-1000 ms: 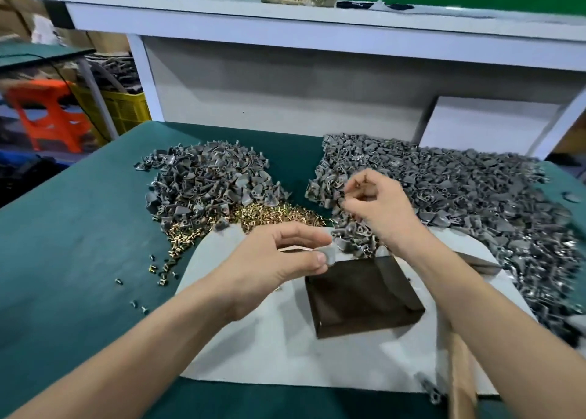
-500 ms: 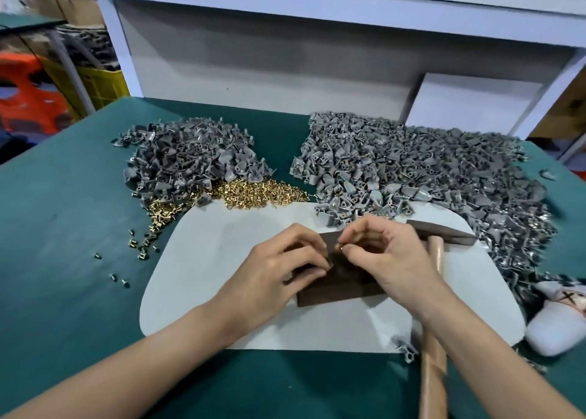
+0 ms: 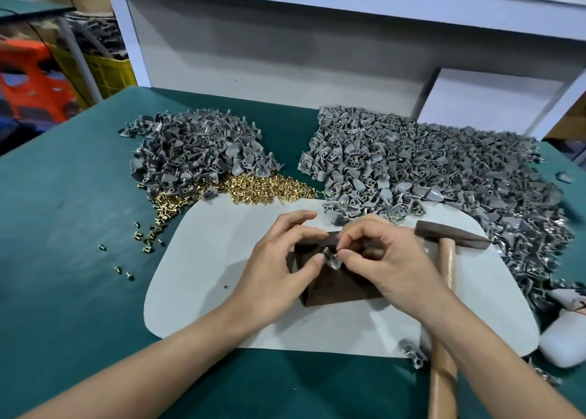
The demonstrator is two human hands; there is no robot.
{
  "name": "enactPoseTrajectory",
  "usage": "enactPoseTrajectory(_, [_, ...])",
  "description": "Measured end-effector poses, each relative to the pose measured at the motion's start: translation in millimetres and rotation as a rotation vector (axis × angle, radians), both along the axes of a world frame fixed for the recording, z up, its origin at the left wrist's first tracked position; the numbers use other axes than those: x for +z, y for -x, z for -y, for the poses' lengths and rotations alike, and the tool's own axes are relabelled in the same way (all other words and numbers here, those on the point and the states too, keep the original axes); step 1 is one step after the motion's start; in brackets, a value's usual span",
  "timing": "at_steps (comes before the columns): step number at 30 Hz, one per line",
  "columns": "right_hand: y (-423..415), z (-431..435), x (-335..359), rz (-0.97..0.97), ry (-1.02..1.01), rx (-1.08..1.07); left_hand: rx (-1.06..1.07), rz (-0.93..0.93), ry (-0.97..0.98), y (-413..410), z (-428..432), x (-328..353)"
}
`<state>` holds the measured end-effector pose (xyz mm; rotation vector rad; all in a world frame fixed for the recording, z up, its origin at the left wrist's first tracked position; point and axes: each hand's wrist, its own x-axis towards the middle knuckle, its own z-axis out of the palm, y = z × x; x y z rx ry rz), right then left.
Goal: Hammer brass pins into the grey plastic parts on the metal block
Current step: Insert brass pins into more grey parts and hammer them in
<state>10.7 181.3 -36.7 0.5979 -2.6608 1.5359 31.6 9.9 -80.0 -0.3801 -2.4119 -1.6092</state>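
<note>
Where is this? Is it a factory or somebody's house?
Probably a small factory or workshop bench. Big heaps of identical grey plastic parts and a pile of brass pins sit on the green table, and a hammer lies beside the metal block.

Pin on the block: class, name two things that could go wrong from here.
The pin is only pinched by the right hand at the part; it may tip or drop once released.
The left hand holds the part on the block, so a stray blow from the hammer could strike its fingers.
</note>
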Motion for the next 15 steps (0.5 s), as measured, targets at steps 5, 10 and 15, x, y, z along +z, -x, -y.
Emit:
enactPoseTrajectory(5, [1.9,4.1,0.4,-0.017,-0.085,-0.003,0.021,0.05,-0.015,2.0,0.3,1.2])
enactPoseTrajectory(10, [2.3,5.4,2.4,-0.101,-0.177,0.028,0.017,0.041,-0.058,1.1,-1.5,1.9])
enactPoseTrajectory(15, [-0.7,6.9,2.6,-0.264,-0.337,0.044,0.006,0.027,-0.108,-0.9,-3.3,-0.3])
